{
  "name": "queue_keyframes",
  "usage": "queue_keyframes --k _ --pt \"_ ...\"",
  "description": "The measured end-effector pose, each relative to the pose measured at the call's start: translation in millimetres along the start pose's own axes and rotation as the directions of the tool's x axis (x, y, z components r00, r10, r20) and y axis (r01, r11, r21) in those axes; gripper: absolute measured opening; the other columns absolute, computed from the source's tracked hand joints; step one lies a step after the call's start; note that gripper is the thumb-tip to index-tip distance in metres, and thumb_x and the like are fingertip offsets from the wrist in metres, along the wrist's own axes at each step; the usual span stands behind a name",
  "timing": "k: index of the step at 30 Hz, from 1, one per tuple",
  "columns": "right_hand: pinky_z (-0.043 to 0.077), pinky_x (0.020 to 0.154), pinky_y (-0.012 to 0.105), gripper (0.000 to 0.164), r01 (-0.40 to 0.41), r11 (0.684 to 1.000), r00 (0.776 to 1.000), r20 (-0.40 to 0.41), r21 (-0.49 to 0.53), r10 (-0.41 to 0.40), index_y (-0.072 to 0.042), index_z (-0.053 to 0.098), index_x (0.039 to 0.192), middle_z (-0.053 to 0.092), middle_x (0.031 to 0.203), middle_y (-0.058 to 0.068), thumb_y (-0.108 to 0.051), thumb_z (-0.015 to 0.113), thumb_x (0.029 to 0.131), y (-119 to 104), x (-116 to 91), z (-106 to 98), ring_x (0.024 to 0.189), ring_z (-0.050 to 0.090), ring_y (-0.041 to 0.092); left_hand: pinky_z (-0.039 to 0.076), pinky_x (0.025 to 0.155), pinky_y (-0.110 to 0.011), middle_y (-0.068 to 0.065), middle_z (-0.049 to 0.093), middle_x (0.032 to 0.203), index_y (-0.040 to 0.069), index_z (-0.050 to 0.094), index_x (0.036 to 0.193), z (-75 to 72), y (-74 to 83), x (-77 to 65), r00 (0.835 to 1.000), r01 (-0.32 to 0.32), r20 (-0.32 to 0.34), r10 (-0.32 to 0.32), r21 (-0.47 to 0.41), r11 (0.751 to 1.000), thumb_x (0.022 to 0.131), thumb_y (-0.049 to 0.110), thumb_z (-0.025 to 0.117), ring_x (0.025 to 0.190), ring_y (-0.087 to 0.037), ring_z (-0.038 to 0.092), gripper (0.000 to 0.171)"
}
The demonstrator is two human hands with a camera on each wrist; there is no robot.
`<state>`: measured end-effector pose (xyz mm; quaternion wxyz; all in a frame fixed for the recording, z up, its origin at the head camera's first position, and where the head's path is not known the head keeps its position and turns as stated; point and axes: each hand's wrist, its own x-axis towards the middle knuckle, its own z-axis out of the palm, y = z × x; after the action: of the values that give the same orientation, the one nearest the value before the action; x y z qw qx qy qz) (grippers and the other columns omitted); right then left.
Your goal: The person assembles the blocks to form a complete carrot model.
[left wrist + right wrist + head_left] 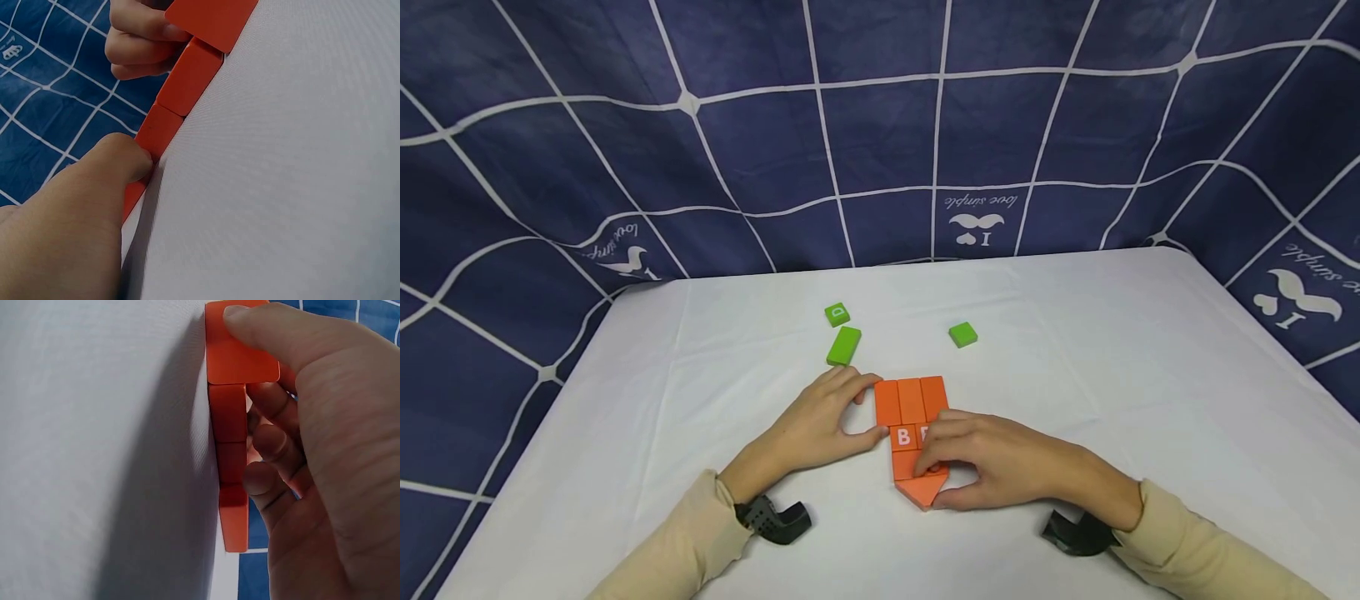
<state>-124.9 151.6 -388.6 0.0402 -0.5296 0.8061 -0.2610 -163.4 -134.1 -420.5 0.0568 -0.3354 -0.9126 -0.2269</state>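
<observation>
Orange blocks lie edge to edge on the white-covered table. Three long blocks form the far row. Nearer is a block lettered B beside another lettered one, partly hidden by fingers. An orange block lies below these, then a pointed block at the near end. My left hand touches the group's left side, index finger by the far corner and thumb against a block's side. My right hand pinches the pointed block, thumb on its slanted face and fingers bent over the blocks.
Beyond the orange group lie a small green block lettered D, a longer green block and a green square block. A dark blue gridded cloth hangs behind the white tabletop. Black bands circle both wrists.
</observation>
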Motion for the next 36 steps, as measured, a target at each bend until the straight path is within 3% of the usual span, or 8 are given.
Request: queue_keyframes --k 20,36 --pt "0.049 0.094 0.022 0.024 -0.048 0.999 0.998 0.029 0.024 0.048 -0.031 0.069 0.112 0.06 0.109 -0.022 -0.036 0.079 0.091 0.7 0.3 0.3 0.104 0.054 -0.001 0.045 0.082 -0.029 0.01 0.049 0.095 0.013 0.062 0.133 -1.2 -0.1 -0.5 1.0 0.003 0.006 -0.002 -0.012 1.0 0.086 0.048 0.075 0.096 -0.007 0.047 0.06" --pt "0.05 0.098 0.026 0.034 -0.085 0.993 0.995 0.061 0.087 0.08 -0.033 0.068 0.119 0.061 0.114 -0.023 -0.051 0.075 0.091 -1.4 0.2 -4.3 0.109 0.054 -0.001 0.045 0.081 -0.029 0.01 0.049 0.095 0.013 0.062 0.133 -1.9 1.0 -0.6 1.0 0.006 0.015 -0.006 -0.012 1.0 0.086 0.049 0.075 0.095 -0.008 0.047 0.06"
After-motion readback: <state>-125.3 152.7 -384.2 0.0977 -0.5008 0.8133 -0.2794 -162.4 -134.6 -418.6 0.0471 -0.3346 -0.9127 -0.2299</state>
